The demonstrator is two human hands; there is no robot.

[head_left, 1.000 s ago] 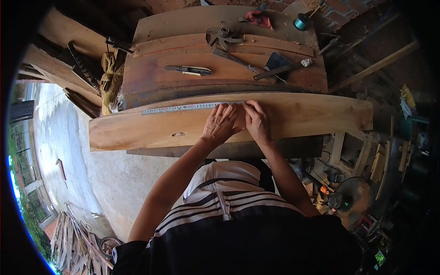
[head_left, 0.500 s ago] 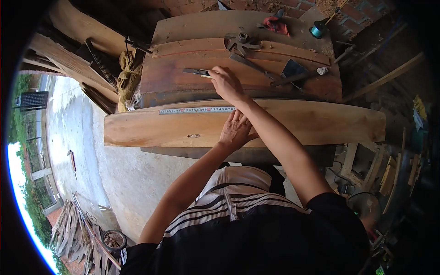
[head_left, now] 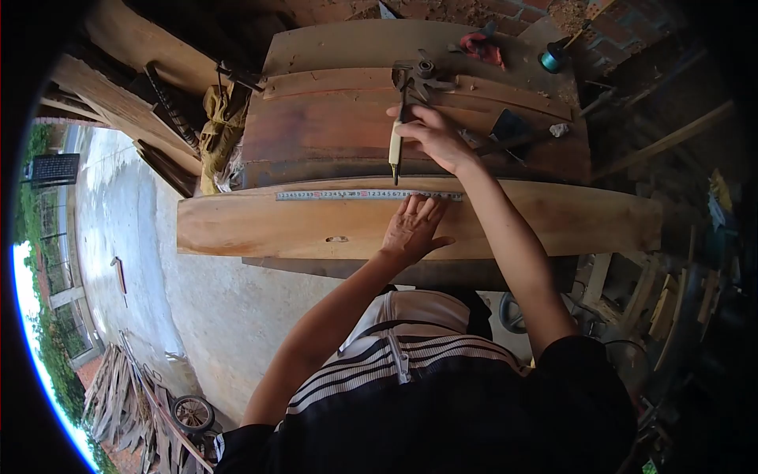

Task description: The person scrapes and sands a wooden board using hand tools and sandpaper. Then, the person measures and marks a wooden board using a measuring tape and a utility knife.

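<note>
A long pale wooden board [head_left: 521, 217] lies across the near side of the bench. Near its far edge rests a steel ruler [head_left: 339, 195] with printed numbers. My left hand [head_left: 412, 229] lies on the board, its spread fingertips on the ruler's lower edge toward the right end. Above the board, my right hand [head_left: 434, 136] grips a utility knife [head_left: 395, 144] with a pale handle. The knife hangs upright, its lower tip just above the ruler and the board's far edge.
On the workbench [head_left: 316, 47] are a metal hub with arms [head_left: 425, 69], a red-handled tool [head_left: 482, 49], dark flat tools and a white lump [head_left: 559, 129]. A teal spool [head_left: 550, 58] stands at the back right. Wood scraps [head_left: 667, 308] lie on the right.
My right hand left the ruler, took the knife from the bench and brought it back toward the board, turned upright. My left hand stayed on the ruler. The view shifted slightly.
</note>
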